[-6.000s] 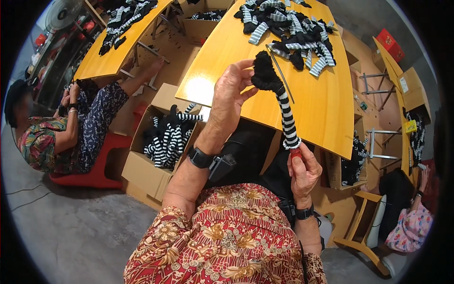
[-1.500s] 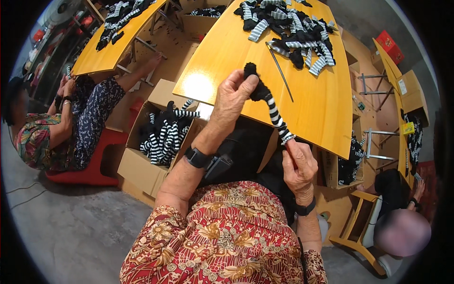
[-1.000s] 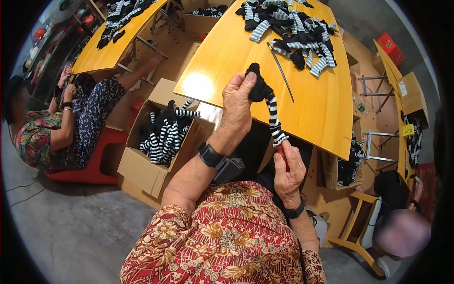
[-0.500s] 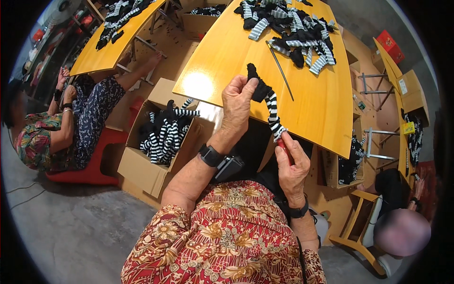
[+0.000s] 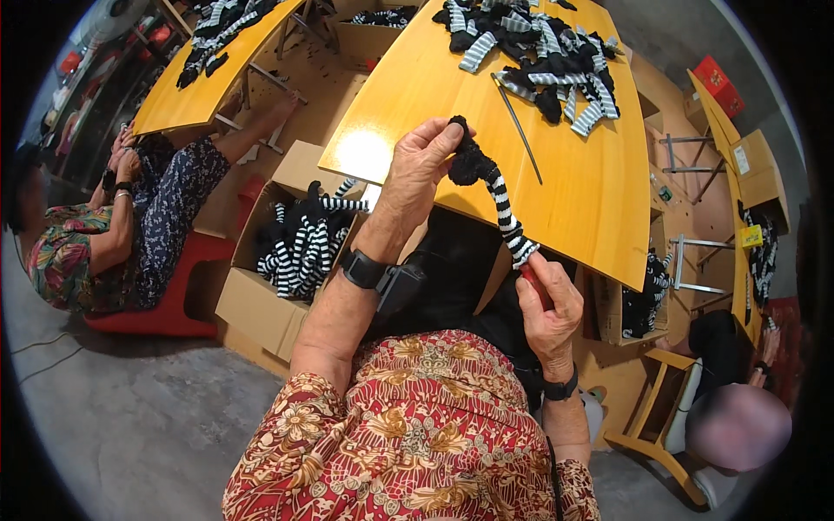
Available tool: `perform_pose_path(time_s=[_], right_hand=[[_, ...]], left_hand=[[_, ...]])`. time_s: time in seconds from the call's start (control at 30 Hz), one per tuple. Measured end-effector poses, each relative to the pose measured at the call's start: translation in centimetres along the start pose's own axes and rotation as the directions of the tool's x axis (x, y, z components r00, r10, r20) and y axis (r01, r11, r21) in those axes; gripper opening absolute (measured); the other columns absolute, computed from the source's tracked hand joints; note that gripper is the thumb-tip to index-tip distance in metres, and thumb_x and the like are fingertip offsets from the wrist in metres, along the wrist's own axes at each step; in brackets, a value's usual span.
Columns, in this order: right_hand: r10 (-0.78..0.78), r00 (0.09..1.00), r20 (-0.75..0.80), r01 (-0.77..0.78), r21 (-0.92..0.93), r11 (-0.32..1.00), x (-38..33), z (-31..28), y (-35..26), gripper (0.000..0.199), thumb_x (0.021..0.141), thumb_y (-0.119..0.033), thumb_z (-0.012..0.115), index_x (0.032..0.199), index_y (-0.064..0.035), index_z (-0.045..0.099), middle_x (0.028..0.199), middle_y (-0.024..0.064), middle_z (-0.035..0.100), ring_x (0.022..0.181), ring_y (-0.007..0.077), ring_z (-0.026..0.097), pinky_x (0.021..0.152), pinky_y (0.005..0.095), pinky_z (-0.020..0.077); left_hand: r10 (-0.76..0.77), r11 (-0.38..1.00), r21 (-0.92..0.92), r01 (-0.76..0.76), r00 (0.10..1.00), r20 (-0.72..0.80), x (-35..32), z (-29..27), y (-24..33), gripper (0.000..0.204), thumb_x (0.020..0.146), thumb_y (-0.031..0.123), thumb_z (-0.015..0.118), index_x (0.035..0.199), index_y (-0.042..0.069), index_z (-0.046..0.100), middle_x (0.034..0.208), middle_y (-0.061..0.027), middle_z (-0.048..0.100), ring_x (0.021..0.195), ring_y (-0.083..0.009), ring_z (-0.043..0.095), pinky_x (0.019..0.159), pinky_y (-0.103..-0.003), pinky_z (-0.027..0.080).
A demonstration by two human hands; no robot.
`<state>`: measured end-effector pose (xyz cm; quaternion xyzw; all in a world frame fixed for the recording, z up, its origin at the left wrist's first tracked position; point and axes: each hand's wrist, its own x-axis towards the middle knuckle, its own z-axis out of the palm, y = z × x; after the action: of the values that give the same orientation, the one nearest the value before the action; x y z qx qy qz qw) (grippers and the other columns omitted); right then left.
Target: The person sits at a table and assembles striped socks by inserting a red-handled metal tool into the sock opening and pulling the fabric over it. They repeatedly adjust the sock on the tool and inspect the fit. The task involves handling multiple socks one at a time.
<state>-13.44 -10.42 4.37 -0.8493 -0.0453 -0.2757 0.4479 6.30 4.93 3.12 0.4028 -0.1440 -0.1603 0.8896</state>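
Note:
A small knit piece [image 5: 502, 201], striped black and white with a plain black end, stretches between my hands over the near edge of the table. My left hand [image 5: 408, 178] is closed, pinching the black end between thumb and fingers. At the striped cuff, my right hand [image 5: 553, 313] is closed around a red handle [image 5: 533, 280]; the rest of this tool is hidden, and I cannot tell whether it sits inside the knit tube. Farther back on the yellow table [image 5: 400, 108] lies a heap of similar knit pieces [image 5: 556, 69], with a thin dark rod [image 5: 519, 130] in front.
Left of my knees stands an open cardboard box [image 5: 252, 314] of striped knit pieces. Another box [image 5: 612, 304] is under the table's right side. A co-worker [image 5: 87, 252] sits on a red chair [image 5: 174, 295] at the left; another person [image 5: 738, 425] is at the lower right.
My left hand has shifted left and slightly up, and my right hand slightly right and down. The knit piece is drawn out longer between them, its black part bunched rounder.

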Motion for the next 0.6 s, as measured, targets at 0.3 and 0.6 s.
perform_pose_path(time_s=[0.3,0.6], right_hand=[[-0.078,0.997,-0.017,0.075,-0.129,0.989,-0.6,-0.7,0.5,0.038,0.074,0.007,0.067,0.111,-0.0001,0.064,0.082,0.0106,0.060,0.069,0.0216,0.060,0.062,0.0293,0.0490],[-0.308,0.944,0.121,0.327,-0.478,0.815,-0.8,-0.4,0.6,0.051,0.066,0.006,0.070,0.115,-0.0084,0.066,0.091,0.0107,0.058,0.071,0.0249,0.061,0.061,0.0336,0.0514]], left_hand=[[0.130,0.917,0.392,-0.079,0.986,-0.107,-0.5,1.2,0.7,0.033,0.092,0.027,0.065,0.110,0.001,0.062,0.095,-0.0058,0.067,0.083,-0.0131,0.064,0.077,-0.025,0.050],[-0.066,0.969,0.226,0.101,0.985,-0.157,-2.0,2.6,0.8,0.040,0.096,0.033,0.056,0.120,0.000,0.057,0.097,-0.0124,0.069,0.086,-0.0156,0.066,0.081,-0.028,0.051]])
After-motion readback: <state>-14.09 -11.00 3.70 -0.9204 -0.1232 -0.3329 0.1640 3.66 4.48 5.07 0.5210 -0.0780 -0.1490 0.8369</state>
